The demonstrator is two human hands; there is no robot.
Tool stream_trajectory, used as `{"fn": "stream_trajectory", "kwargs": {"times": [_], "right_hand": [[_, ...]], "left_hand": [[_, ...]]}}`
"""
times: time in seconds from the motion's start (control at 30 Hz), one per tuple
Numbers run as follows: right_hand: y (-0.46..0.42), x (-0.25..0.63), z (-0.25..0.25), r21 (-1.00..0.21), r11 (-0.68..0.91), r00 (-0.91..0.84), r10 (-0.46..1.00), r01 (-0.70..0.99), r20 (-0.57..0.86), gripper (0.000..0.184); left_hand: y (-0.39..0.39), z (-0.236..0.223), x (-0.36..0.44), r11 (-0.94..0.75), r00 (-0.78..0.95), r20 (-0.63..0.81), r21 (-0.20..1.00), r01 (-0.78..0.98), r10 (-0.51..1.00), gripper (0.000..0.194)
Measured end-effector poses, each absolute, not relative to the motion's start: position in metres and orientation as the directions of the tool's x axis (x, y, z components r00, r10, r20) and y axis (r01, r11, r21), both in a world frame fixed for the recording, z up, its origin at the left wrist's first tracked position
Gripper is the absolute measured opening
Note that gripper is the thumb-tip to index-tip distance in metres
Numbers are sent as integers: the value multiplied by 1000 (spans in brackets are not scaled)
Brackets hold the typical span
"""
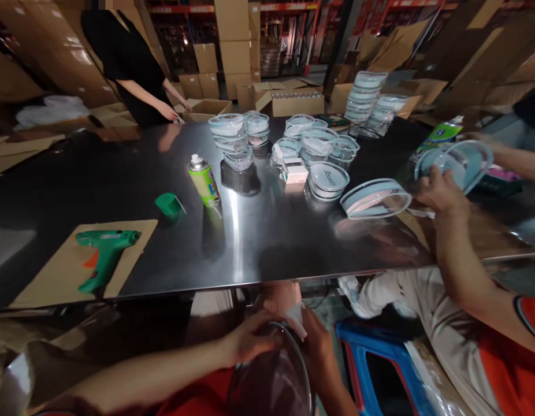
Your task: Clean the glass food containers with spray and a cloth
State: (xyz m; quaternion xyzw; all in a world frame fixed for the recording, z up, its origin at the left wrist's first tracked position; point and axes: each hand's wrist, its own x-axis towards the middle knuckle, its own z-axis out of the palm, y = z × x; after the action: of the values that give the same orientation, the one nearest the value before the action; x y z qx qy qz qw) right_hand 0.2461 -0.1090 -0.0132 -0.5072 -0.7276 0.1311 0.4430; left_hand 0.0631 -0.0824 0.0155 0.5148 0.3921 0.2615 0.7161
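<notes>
The left hand [250,342] is closed over the upper rim of a clear glass dish [271,378], with the fingers curved around the glass. The right hand [317,342] is narrowly closed, pressing a white cloth [296,319] against the same rim. The dish is held upright between both hands, below the near edge of the table [259,254], and its lower part is cut off by the bottom of the view.

The stainless steel table carries, at its far side, stacks of glass containers [360,95] and a lidded glass container [328,180] beside a small white box [293,170]. A spray can [202,180] stands near the middle, just beside a green plastic piece [168,205]. At left, a green hot glue gun [107,257] lies on a cardboard sheet [133,242].

A co-worker's hand [441,193], at right, grips a second glass dish [453,164] above the table edge. Another co-worker [124,63] stands at the far side with both hands near a cardboard box [207,110]. A blue stool [375,358] stands below the table at right.
</notes>
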Motion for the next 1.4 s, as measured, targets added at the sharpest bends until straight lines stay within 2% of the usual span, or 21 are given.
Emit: {"fn": "stream_trajectory", "kwargs": {"times": [0.1,0.17,0.27,0.37,0.47,0.53,0.7,0.77,0.83,0.93,1.2,1.4], "right_hand": [[-109,245,-14,-501,516,-143,782,695,606,33],[-109,244,-14,-482,510,-147,780,713,608,32],[-109,241,-14,-488,497,-133,786,717,604,29],[-107,239,-11,-528,520,-157,796,671,585,25],[-105,237,-8,-603,475,-165,853,641,495,17],[-103,237,-6,-633,422,-145,885,649,442,22],[-100,237,-3,-636,371,-134,911,676,389,23],[-100,236,-6,-626,354,-125,917,695,379,21],[-101,234,-10,-617,346,-117,917,707,380,22],[-105,232,-15,-601,354,-95,903,716,419,23],[-109,228,-1,-588,361,-62,883,724,466,23],[-110,218,-11,-696,326,-17,912,640,411,21]], "left_hand": [[-80,27,64,408,575,-346,913,23,742,36],[-79,33,66,467,593,-387,884,20,707,39],[-78,34,68,588,587,-454,808,-47,670,42],[-78,29,68,667,601,-475,734,-132,642,37],[-78,22,67,735,572,-536,652,-186,621,33],[-78,20,67,786,559,-584,576,-225,588,34],[-75,22,68,848,536,-658,432,-306,529,40],[-74,20,67,855,490,-701,405,-324,518,31],[-74,15,66,851,457,-720,410,-328,523,18],[-74,6,62,849,432,-731,445,-284,528,9],[-65,12,53,827,497,-677,533,-176,542,25],[-78,9,59,759,505,-612,635,-144,609,43]]}}
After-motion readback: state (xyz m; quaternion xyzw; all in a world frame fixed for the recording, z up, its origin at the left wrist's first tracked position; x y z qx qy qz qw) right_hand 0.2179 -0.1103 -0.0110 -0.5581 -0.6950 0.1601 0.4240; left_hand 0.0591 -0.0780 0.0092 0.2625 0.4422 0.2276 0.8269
